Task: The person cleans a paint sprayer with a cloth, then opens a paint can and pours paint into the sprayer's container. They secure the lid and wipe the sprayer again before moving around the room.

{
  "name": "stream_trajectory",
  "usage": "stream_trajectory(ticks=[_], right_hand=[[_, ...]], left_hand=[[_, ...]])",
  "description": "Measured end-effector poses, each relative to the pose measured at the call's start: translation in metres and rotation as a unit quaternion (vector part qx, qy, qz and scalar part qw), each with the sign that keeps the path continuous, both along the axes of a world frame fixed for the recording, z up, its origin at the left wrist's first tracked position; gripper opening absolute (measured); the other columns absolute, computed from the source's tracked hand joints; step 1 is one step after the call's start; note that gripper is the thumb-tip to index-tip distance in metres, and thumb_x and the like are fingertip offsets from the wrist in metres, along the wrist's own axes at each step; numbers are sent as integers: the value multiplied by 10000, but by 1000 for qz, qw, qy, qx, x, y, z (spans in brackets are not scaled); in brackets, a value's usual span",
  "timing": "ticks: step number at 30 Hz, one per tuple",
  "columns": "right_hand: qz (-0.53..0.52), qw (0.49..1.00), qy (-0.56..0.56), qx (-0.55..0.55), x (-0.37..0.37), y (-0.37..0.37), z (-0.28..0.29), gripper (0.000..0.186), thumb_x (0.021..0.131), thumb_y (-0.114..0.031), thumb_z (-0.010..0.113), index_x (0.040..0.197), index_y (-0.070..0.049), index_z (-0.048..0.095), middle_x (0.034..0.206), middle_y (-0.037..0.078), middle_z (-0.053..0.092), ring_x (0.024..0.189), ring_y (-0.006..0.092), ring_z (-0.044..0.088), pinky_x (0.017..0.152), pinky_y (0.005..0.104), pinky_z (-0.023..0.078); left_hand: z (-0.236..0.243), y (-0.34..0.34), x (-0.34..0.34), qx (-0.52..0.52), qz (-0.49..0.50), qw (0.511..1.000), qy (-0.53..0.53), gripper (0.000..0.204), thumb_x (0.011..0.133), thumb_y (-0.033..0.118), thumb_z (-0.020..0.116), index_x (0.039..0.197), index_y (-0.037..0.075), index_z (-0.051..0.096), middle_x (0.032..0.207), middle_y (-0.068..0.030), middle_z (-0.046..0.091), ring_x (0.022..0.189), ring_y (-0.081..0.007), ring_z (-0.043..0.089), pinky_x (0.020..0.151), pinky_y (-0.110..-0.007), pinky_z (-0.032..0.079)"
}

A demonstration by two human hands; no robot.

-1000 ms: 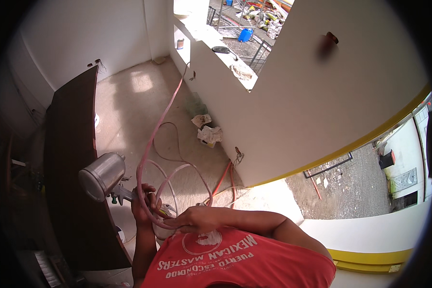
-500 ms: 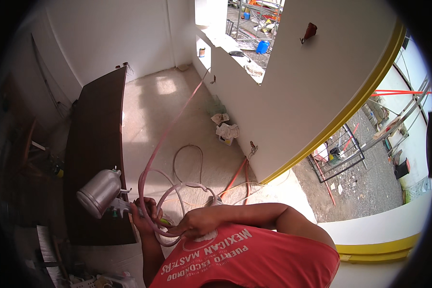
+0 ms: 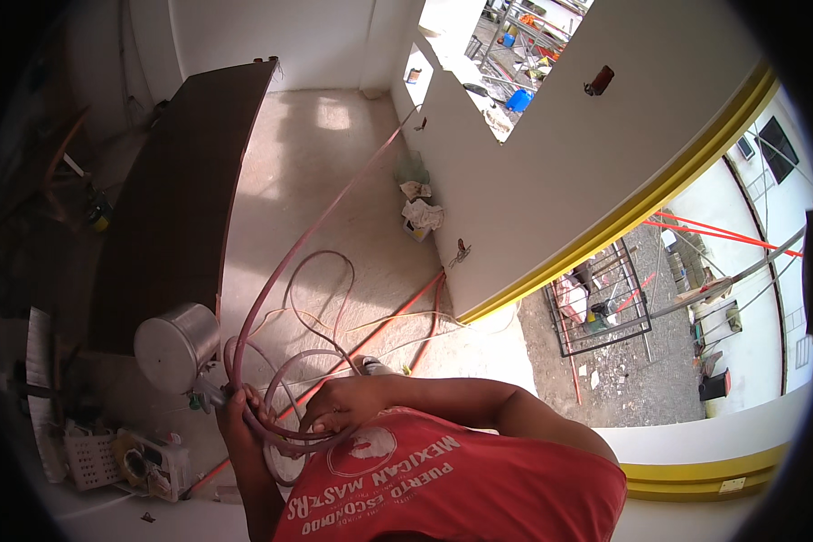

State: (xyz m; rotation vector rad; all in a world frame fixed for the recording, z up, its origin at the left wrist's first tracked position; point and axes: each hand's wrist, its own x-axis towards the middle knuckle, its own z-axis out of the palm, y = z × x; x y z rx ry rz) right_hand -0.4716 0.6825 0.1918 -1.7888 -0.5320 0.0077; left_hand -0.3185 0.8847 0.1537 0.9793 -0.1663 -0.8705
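Observation:
My left hand [image 3: 242, 417] is closed around the handle of a spray gun with a large silver metal cup [image 3: 177, 349], at the lower left. The cup is tilted, its round end toward me. A pinkish hose [image 3: 275, 273] comes from the far wall to my hands and coils in loops between them. My right hand [image 3: 336, 404] is in front of my red shirt, its fingers curled on the loops of hose. The gun's handle and trigger are mostly hidden by my left hand and the hose.
A long dark brown panel [image 3: 167, 199] stands at the left. Orange hoses [image 3: 397, 312] and a thin cord lie on the floor. Rags and a container [image 3: 422, 217] sit by the white wall. A plastic basket [image 3: 92, 461] is lower left; a yellow-edged opening [image 3: 623, 239] is right.
My view has shifted, bringing the basket into sight at the lower left. The gun's cup has turned its round end more toward me. My right hand has moved slightly left along the hose.

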Motion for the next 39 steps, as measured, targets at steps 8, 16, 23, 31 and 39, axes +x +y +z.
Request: stream_trajectory(ticks=[8, 16, 23, 31, 39], right_hand=[[-446, 789, 276, 321, 72, -148, -134, 529, 1040, -431, 462, 1312, 20, 511, 1096, 183, 650, 982, 296, 668, 845, 415, 547], [-483, 567, 119, 656, 110, -321, -212, 275, 1039, -190, 457, 1181, 45, 477, 869, 100, 519, 714, 201, 561, 586, 294, 485], [-377, 834, 197, 352, 119, -231, -97, 191, 1038, -223, 472, 1008, -58, 563, 674, -30, 442, 497, 75, 375, 426, 260, 300], [-20, 992, 64, -104, 102, -95, -56, 317, 995, -241, 490, 1033, 39, 633, 867, 219, 643, 805, 352, 596, 800, 448, 455], [17, 965, 257, -45, 44, -106, -161, 301, 991, -209, 475, 1007, 57, 615, 767, 138, 596, 728, 223, 584, 686, 382, 485]], left_hand=[[2, 57, -81, -49, 75, 996, 20, 201, 976, 256, 549, 879, 96, 475, 761, -26, 492, 496, -161, 509, 401, -355, 461], [10, 112, -168, 22, 257, 966, -26, 225, 999, 301, 531, 903, 116, 446, 763, -5, 485, 435, -115, 464, 346, -272, 427], [29, 95, -212, 188, 347, 918, -37, 337, 986, 456, 550, 1012, 120, 532, 707, 34, 494, 451, -92, 454, 379, -264, 385], [48, 74, -225, 259, 418, 869, -52, 521, 932, 623, 562, 943, 104, 519, 666, 34, 470, 451, -90, 457, 406, -263, 412], [43, 90, -234, 210, 406, 886, -74, 421, 976, 563, 537, 907, 148, 522, 663, 65, 474, 449, -77, 415, 408, -234, 349]])
